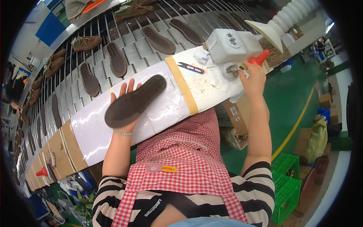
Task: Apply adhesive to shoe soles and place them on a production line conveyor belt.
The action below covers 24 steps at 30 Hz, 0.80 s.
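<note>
A dark brown shoe sole (pixel 136 101) lies slantwise across my left hand (pixel 124 92), which holds it from beneath with the fingertips showing past its far edge. My right hand (pixel 252 78) reaches to the far right of the work board, its fingers closed in a pinch over a small plastic-wrapped cup (pixel 230 71). What the pinch holds is too small to make out. Just beyond those fingers is a red cone-shaped piece (pixel 259 57). Thread snips (pixel 191 67) with blue and red handles lie on the board, left of the cup.
A white plastic container (pixel 231 46) stands behind the cup, under a white extraction hose funnel (pixel 266 33). Beyond the work board (pixel 166 109), a metal slat conveyor (pixel 130 53) carries several soles and brown shoes. Green crates (pixel 285 195) stand on the floor at right.
</note>
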Motion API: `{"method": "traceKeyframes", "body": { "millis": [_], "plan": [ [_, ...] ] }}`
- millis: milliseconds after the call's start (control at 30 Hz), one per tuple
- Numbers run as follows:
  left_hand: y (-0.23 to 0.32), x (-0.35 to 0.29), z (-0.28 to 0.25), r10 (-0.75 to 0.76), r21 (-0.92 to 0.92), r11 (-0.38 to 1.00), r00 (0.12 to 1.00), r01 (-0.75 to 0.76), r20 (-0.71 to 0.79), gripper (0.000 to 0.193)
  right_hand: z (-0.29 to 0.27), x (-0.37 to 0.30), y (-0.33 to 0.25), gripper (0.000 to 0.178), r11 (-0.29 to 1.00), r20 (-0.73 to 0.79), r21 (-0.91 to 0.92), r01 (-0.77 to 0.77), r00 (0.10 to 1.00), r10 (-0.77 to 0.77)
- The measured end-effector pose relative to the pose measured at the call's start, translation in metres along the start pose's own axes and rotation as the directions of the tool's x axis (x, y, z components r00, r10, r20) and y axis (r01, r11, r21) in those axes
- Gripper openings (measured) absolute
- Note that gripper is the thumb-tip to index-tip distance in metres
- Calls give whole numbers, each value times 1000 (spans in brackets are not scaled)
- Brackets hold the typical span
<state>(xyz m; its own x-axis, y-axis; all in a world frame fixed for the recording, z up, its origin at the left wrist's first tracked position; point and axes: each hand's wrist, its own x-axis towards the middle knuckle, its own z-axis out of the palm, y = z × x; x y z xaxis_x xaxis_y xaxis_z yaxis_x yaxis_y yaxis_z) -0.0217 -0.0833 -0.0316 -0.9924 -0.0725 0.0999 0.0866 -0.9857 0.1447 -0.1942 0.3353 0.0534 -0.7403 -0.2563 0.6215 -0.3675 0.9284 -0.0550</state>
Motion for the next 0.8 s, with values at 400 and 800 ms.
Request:
{"method": "traceKeyframes", "body": {
  "millis": [400,800],
  "plan": [
    [-21,-51,16,-364,-183,929,883,321,-296,77,-3,-3,4,38,980,53,103,-171,985,166],
    [-70,-14,49,-322,-186,939,929,289,-181,52,-80,-26,-156,44,535,162,842,-66,978,-135]
  ]
}}
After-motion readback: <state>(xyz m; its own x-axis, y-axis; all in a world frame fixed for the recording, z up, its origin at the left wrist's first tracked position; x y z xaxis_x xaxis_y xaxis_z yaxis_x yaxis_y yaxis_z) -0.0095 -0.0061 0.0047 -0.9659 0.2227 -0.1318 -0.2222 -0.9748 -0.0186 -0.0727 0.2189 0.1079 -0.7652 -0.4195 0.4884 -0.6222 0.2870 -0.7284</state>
